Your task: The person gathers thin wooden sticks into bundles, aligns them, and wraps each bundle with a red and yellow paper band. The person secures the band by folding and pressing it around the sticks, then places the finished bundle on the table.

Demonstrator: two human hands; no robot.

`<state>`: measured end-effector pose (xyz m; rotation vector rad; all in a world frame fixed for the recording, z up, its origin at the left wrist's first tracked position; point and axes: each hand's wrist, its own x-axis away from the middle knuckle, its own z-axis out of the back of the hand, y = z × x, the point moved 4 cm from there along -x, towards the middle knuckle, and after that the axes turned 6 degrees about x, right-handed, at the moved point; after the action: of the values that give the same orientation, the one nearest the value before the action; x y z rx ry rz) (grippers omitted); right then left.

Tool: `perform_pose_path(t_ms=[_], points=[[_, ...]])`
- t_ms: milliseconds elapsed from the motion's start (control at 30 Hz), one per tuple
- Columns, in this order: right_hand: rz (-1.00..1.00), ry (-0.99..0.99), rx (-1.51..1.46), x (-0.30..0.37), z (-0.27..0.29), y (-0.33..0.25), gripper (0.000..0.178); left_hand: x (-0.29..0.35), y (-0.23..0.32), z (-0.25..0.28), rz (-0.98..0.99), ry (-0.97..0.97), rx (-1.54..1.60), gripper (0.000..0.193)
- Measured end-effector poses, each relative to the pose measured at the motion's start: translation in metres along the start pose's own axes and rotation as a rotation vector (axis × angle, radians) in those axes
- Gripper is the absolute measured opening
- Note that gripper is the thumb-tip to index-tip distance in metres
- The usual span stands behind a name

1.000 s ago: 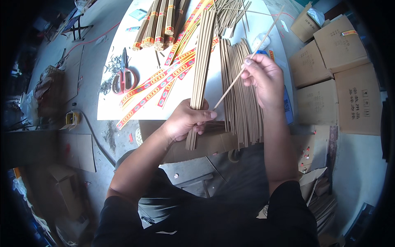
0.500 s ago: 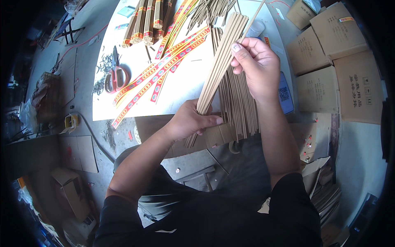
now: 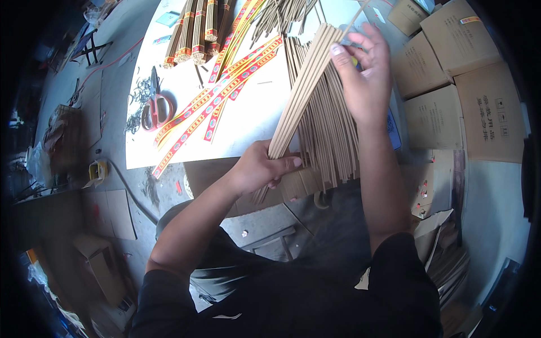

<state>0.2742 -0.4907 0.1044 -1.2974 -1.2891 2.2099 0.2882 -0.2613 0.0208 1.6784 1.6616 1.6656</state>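
Columns of dark characters [image 3: 488, 125] and boxed symbols [image 3: 500, 120] on brown carton [image 3: 473, 107] at right, orange label [image 3: 472, 19] on far carton [image 3: 459, 45], repeated emblems [image 3: 209, 134] on red-and-yellow strips [image 3: 217, 102] across desk [image 3: 242, 130], square code [image 3: 390, 124] partly hidden on blue panel [image 3: 395, 141] at desk's right edge, white mark [image 3: 227, 316] on black shirt [image 3: 293, 307]

- I see bright light glaring off a white, flat tabletop [image 3: 245, 121].
- Grey, stained floor [image 3: 115, 141] spreads around it.
- Brown, square-sided cardboard boxes [image 3: 462, 42] crowd its right.
- A dark, cross-legged stand [image 3: 89, 49] sits off to its left.
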Motion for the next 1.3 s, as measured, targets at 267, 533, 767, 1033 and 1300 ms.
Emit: perform_pose_path(t_ms=[267, 533, 767, 1033, 1300], points=[[-0.165, -0.062, 0.007, -0.028, 0.042, 0.004, 0.066, 0.006, -0.01, -0.005, 0.069, -0.15, -0.114, 0.03], [-0.219, -0.051, -0.087, -0.022, 0.038, 0.014, 0.051, 0.002, -0.013, -0.004, 0.076, -0.162, -0.036, 0.028], [-0.184, -0.148, -0.241, 0.003, -0.003, 0.008, 0.052, 0.002, -0.008, -0.006, 0.093, -0.135, 0.155, 0.023], [-0.902, -0.553, -0.978, 0.071, -0.066, -0.006, 0.044, 0.003, -0.019, -0.006, 0.111, -0.538, 0.581, 0.025], [-0.858, -0.402, -0.674, 0.075, -0.069, -0.009, 0.029, 0.005, -0.011, -0.013, 0.008, -0.094, 0.333, 0.024]])
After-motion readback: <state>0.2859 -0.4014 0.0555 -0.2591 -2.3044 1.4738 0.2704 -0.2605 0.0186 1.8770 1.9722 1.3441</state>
